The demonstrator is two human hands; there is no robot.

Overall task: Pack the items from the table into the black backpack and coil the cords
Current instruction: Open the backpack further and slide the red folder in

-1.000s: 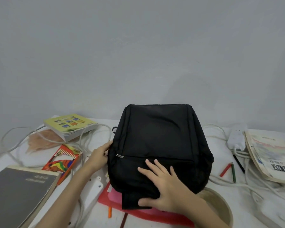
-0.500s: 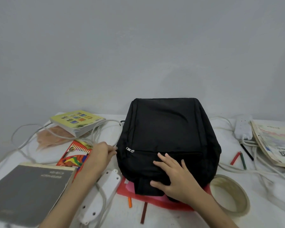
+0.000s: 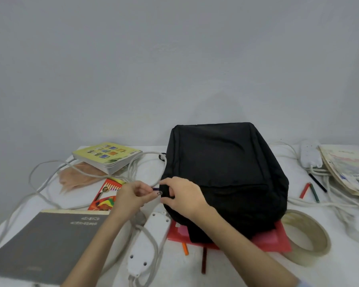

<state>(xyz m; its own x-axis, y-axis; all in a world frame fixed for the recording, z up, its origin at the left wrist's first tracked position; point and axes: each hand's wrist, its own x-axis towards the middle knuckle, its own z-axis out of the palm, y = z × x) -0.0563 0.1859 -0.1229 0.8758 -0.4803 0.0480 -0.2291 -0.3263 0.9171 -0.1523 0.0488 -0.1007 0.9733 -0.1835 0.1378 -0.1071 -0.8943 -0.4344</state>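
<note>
Backpack point(image 3: 226, 172) — black, lying flat on the white table point(image 3: 247, 272). Left hand point(image 3: 131, 196) pinches the little zipper pull point(image 3: 159, 193) at the bag's left side — right hand point(image 3: 183, 196), fingers curled, grips the fabric just beside it.

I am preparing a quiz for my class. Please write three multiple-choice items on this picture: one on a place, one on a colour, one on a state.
1. Where does the tape roll lie?
A. on the grey book
B. right of the backpack
C. inside the backpack

2. What colour is the folder under the backpack?
A. red
B. blue
C. green

3. What is the left hand doing?
A. lying flat
B. pinching the zipper pull
C. holding a pencil

Answers: 1 B, it lies on the table by the bag's right corner; 2 A, red edges show beneath; 3 B, its fingers meet at the pull.
</note>
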